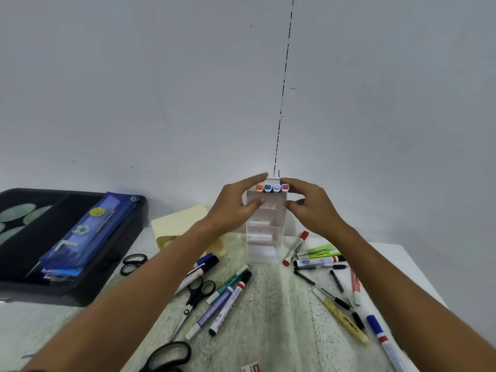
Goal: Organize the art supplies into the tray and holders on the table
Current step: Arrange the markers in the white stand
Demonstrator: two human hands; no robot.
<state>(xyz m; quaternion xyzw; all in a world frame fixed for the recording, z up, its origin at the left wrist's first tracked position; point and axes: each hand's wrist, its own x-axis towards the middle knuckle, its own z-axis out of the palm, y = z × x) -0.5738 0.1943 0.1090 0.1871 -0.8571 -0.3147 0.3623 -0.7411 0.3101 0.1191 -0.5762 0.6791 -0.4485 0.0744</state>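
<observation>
Your left hand (236, 208) and right hand (308, 205) met at the top of the white tiered holder (264, 232), which stood upright at the centre of the frame against the wall. Your left fingers curled around the holder's upper left edge, thumb on its front and forefinger reaching over the top; your right fingers and thumb pinched its upper right edge. Four markers stood side by side in the top tier, showing only their caps: orange (259, 187), blue (267, 187), pale lilac (276, 187) and pink (285, 187).

The black tray (80, 285) sat at the left of the frame with a blue pencil case (88, 232) lying diagonally in it. A cream-yellow holder (179, 226) lay just behind your left forearm (partly hidden by it).

The rest lay loose on the speckled table (268, 296): a red-capped marker (295, 248) leaning near the white holder's base, green highlighters (320, 251) and black pens (319, 267) at right, a yellow highlighter (343, 320) and a blue-capped marker (383, 339) lower right, several markers (228, 302) at centre, black scissors (198, 294) beside them, and another pair (166, 355) at the bottom edge.
</observation>
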